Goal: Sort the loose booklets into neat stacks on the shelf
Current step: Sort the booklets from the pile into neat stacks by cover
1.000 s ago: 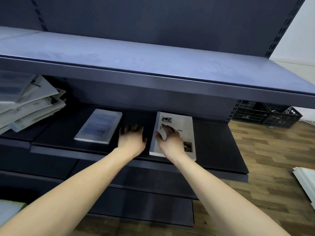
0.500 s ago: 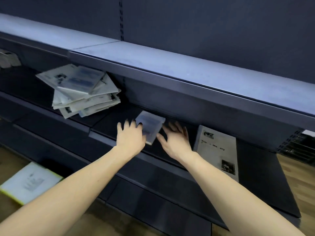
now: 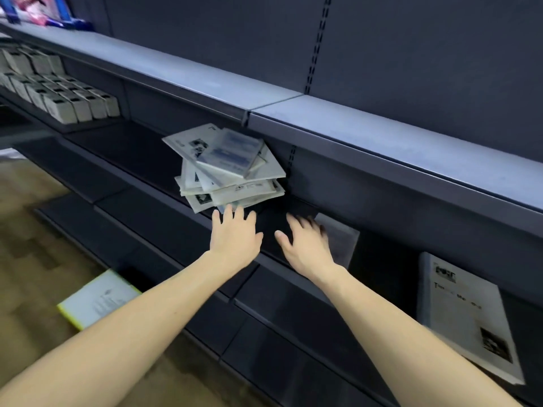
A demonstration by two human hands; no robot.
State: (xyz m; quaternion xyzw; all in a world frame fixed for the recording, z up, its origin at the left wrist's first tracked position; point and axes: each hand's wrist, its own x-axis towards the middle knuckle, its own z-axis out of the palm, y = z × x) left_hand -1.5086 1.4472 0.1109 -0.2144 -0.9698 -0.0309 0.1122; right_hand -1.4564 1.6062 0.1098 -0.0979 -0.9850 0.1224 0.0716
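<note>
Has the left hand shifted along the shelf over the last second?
Yes. The left hand has travelled left along the shelf, away from the printed booklet, and its fingertips now reach the foot of the messy pile.

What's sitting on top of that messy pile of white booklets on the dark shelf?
A smaller grey-blue booklet lies askew on top of the messy pile of white booklets, covering much of the white booklet directly below. The covers deeper down are hidden.
</note>
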